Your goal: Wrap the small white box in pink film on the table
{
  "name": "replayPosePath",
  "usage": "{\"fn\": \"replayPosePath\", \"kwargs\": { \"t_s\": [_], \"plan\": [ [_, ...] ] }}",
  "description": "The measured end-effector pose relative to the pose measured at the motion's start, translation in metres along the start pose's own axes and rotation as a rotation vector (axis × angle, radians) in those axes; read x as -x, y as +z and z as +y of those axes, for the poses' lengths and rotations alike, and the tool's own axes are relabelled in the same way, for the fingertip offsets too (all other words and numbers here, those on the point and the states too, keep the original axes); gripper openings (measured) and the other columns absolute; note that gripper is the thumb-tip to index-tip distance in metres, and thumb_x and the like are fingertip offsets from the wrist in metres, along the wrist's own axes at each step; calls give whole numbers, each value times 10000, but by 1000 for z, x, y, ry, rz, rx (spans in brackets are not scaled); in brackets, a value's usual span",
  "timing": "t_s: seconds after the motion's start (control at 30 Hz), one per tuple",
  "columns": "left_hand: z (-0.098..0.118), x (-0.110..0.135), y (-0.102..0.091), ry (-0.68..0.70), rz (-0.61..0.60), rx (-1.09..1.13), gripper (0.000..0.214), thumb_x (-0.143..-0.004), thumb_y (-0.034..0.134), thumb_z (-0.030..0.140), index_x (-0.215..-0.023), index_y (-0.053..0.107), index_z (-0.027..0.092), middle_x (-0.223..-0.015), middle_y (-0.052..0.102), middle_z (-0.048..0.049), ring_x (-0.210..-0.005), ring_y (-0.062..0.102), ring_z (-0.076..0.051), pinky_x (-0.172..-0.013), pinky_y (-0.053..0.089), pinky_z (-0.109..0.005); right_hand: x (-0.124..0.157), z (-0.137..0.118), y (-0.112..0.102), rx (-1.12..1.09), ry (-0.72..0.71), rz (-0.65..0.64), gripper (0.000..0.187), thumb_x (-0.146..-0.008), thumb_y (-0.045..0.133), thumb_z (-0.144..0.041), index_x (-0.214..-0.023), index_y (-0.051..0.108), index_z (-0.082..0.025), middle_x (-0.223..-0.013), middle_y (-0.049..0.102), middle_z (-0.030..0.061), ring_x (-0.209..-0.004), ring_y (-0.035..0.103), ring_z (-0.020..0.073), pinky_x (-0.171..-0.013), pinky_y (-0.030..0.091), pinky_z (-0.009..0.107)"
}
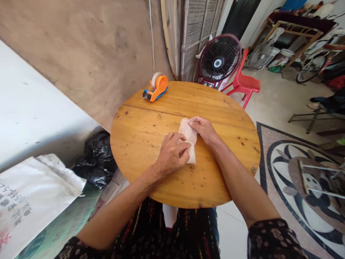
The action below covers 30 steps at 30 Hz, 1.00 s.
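Note:
A small pale pink packet or folded cloth (188, 133) lies near the middle of the round wooden table (151, 118). My left hand (171, 153) rests on its near left part, fingers curled and pressed down on it. My right hand (204, 128) pinches its far right edge with fingertips together. Both hands touch the packet, which stays flat on the wood.
An orange tape dispenser (156, 87) stands at the table's far edge by the wall. Behind the table are a red floor fan (219, 61) and a red plastic chair (244, 85). A black plastic bag (97, 158) and a white printed sack (29, 198) lie to the left.

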State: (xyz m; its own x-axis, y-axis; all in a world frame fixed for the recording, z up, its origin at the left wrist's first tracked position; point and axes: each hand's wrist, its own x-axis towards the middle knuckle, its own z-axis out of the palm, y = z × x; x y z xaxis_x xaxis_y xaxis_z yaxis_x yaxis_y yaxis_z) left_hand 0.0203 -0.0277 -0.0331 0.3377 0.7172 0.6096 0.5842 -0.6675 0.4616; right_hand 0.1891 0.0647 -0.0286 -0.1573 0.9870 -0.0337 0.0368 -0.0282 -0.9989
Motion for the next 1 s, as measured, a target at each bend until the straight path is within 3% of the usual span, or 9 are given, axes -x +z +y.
{"fn": "replayPosePath", "kwargs": {
  "t_s": [0.3,0.43,0.57,0.87,1.0],
  "plan": [
    [-6,0,2,36,-82,156,254,-847,503,125,-984,713,172,-990,569,-90,-925,518,-183,-813,480,-331,-1,5,1,49,-77,41,204,-676,664,-354,-707,546,-190,-585,516,-50,-532,422,93,-533,327,240],
    [-7,-4,-1,66,-143,179,267,-864,490,121,-1000,713,175,-1033,539,-97,-980,518,-181,-847,492,-325,2,-3,-10,70,-3,44,169,-652,649,-314,-687,543,-188,-582,530,-44,-533,441,99,-535,340,243],
    [-4,-6,-7,86,-169,52,242,-875,525,164,-1005,724,204,-1057,524,-101,-961,494,-201,-849,478,-361,4,-7,-16,58,55,78,171,-617,650,-304,-646,526,-189,-568,522,-43,-529,445,100,-535,343,245],
    [12,4,-9,-33,-182,-119,233,-907,518,189,-1045,703,222,-1076,506,-106,-973,497,-216,-847,493,-391,3,0,-4,-54,96,182,131,-613,612,-271,-632,507,-193,-539,503,-53,-502,419,97,-509,318,241],
    [12,6,-5,-111,-178,-65,259,-908,517,199,-1086,704,223,-1269,474,-133,-1175,478,-266,-946,483,-435,3,2,0,-51,66,197,128,-621,604,-277,-643,509,-193,-528,496,-61,-502,417,93,-500,313,234]
  ]
}}
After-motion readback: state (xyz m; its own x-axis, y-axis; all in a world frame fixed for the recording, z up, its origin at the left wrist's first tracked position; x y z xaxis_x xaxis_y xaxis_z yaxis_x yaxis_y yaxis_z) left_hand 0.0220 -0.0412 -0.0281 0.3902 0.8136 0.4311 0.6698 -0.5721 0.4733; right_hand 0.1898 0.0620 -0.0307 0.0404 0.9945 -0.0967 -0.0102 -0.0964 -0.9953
